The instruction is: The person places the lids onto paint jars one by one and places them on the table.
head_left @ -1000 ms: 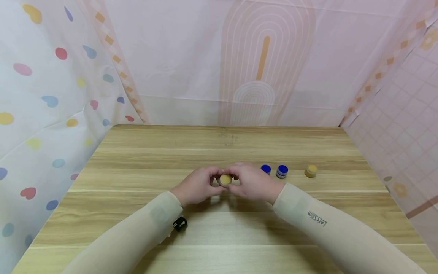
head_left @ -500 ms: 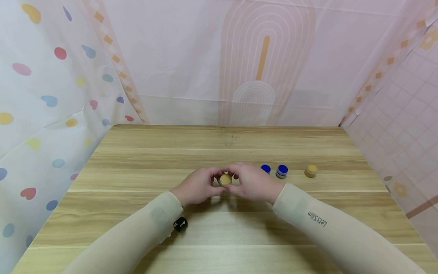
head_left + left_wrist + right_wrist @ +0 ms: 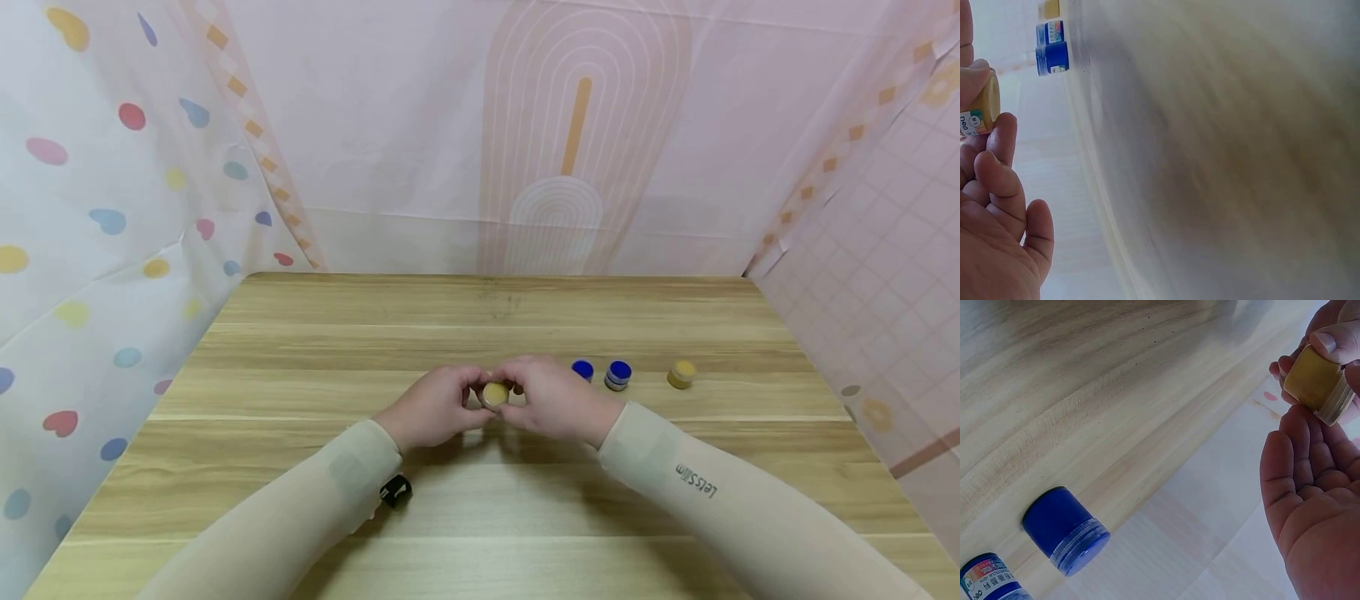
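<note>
A small jar of yellow paint point(image 3: 495, 394) with a clear screw lid is held just above the table between both hands. My left hand point(image 3: 437, 407) grips it from the left. From the other side my right hand point(image 3: 561, 402) pinches it with thumb and fingers. In the right wrist view the yellow body point(image 3: 1312, 378) lies tilted, and the lid point(image 3: 1337, 400) touches the right fingers. A printed label point(image 3: 971, 122) shows on the jar in the left wrist view. Part of the jar is hidden by fingers.
Two blue paint jars, one half behind the right hand point(image 3: 582, 370) and one beside it point(image 3: 618, 375), stand on the wooden table point(image 3: 360, 333). Another yellow jar point(image 3: 682, 374) stands further right. A black device point(image 3: 396, 491) sits at the left wrist. Patterned cloth hangs around the table.
The held jar shifts and tilts very slightly between the fingers. Both hands stay in nearly the same place, and the other jars have not moved.
</note>
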The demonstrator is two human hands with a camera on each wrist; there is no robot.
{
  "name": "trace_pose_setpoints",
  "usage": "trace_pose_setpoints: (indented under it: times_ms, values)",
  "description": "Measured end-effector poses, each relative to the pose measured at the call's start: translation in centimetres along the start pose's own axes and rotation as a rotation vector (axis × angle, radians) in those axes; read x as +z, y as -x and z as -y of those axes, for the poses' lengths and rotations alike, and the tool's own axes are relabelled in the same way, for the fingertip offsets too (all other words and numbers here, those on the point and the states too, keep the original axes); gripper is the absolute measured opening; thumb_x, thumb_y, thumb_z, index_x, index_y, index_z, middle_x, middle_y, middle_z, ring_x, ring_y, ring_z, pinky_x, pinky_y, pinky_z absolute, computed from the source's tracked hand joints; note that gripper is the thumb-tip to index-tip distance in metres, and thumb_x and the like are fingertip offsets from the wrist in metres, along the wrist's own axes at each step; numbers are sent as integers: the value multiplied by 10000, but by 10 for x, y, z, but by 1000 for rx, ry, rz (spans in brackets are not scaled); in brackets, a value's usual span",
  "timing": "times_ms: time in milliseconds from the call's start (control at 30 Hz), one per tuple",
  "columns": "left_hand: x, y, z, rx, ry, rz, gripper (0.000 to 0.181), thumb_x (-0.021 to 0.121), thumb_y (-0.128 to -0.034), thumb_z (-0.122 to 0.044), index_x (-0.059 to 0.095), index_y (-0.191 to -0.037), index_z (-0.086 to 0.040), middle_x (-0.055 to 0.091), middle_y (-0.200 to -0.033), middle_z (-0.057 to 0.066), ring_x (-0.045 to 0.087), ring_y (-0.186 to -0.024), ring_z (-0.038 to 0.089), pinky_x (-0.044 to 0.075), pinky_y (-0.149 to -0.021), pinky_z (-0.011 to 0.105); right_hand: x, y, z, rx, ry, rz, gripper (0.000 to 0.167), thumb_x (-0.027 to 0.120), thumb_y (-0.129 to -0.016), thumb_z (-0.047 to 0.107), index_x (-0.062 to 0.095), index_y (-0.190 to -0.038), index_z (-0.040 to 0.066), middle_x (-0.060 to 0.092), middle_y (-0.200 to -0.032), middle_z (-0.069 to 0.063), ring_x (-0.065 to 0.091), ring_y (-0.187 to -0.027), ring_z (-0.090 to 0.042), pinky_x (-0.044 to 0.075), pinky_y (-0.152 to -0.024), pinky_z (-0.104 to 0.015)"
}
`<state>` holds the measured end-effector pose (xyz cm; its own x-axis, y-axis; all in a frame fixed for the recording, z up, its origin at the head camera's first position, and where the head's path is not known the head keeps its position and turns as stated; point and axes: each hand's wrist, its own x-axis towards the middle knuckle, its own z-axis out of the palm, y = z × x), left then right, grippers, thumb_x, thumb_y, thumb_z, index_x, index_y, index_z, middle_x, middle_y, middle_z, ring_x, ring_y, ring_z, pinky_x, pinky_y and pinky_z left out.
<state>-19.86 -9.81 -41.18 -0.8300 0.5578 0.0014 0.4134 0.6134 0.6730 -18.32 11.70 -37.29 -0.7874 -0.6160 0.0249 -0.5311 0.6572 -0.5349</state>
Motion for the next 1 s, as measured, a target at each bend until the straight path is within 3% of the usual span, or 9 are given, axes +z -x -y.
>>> trace_pose_setpoints:
  times_ms: [100,367,800,1000]
  values:
    - [0,0,0,-4,2,2,163,823,-915,-238,701,-1016,-198,610,-762,-75,482,-623,81,402,-551,234,0,0,0,29,-12,1,186,795,-952,236,706,-1087,143,718,-1037,38,689,-1001,-220,555,-866,-336]
    - [-2,0,-2,-15,-4,-2,177,822,-916,-239,706,-1032,-171,578,-730,-50,458,-605,72,372,-538,224,1,1,-2,15,-48,-2,380,786,-949,183,684,-1308,112,732,-1171,15,694,-1058,-218,560,-903,-326]
    - [-4,0,-2,-13,4,-4,198,834,-908,-244,718,-1058,-186,623,-795,-71,481,-631,85,398,-554,232,-1,1,0,-13,-22,-1,336,750,-967,150,696,-1295,99,738,-1195,1,699,-1070,-231,567,-921,-349]
    - [-3,-1,-1,-6,-3,5,194,834,-911,-243,719,-1053,-176,628,-815,-85,490,-656,93,410,-571,239,0,2,1,8,-14,0,260,772,-965,182,704,-1198,90,742,-1104,-12,697,-1014,-212,572,-874,-340]
